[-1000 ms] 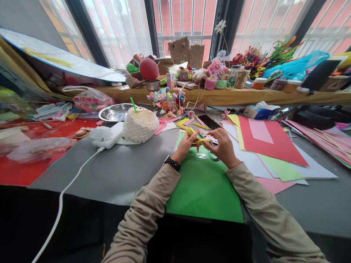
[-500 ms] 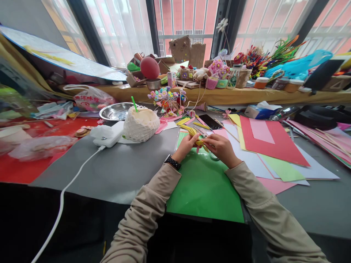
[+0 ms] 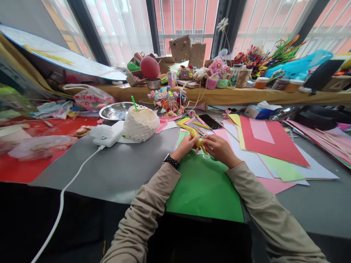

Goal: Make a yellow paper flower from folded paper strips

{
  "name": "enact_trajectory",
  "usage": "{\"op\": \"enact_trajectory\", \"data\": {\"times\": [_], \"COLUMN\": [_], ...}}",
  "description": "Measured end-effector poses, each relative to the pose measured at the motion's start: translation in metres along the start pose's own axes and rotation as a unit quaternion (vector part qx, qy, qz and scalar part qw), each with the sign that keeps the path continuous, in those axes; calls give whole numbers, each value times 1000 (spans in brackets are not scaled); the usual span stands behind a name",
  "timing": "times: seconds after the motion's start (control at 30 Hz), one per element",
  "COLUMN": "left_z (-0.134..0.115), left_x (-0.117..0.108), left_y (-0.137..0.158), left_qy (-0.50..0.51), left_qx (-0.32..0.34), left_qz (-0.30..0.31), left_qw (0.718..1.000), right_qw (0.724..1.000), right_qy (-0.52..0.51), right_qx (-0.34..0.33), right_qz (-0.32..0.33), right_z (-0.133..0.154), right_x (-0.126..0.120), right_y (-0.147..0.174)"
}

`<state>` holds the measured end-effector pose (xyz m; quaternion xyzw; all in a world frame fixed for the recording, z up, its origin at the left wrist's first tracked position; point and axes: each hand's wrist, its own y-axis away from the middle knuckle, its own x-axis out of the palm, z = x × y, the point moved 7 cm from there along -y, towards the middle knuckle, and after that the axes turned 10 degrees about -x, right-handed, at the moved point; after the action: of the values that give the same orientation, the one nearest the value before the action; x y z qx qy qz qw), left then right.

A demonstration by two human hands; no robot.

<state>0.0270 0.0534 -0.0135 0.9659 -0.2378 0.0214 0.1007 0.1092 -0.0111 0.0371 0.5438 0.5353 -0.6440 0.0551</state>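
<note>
Hands [image 3: 221, 148] over table [image 3: 128, 162], windows [image 3: 186, 16] beyond

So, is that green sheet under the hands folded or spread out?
Spread out: the green sheet shows a broad, flat face below the left hand and the right hand.

Pale daylight enters through the windows [image 3: 185, 22]. Glare whitens spots on the green sheet [image 3: 204, 190]; below the table [image 3: 109, 168], shadow sinks to near black. The left edge stretches and blurs.

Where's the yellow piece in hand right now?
In the head view, just right of centre: the yellow piece is in the left hand, right hand against it, over the green sheet.
</note>
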Motion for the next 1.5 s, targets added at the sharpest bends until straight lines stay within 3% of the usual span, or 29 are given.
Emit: {"op": "enact_trajectory", "data": {"times": [0.43, 0.63, 0.9, 1.4, 1.5], "left_z": [2, 1, -1, 10, 9], "left_x": [13, 10, 15, 12, 16], "left_y": [9, 8, 10, 10, 11], "left_qy": [-20, 10, -30, -76, -61], "left_qx": [-37, -22, -23, -55, -50], "left_qz": [127, 105, 132, 178, 211], "left_qw": [991, 994, 991, 980, 974], "right_qw": [979, 985, 995, 983, 982], "right_qy": [-192, -151, -73, -161, -172], "right_qx": [44, 75, 44, 11, 19], "right_qz": [43, 37, 59, 89, 79], "right_z": [-11, -10, -3, -2, -3], "right_x": [1, -3, 1, 5, 3], "right_y": [4, 4, 2, 3, 3]}}
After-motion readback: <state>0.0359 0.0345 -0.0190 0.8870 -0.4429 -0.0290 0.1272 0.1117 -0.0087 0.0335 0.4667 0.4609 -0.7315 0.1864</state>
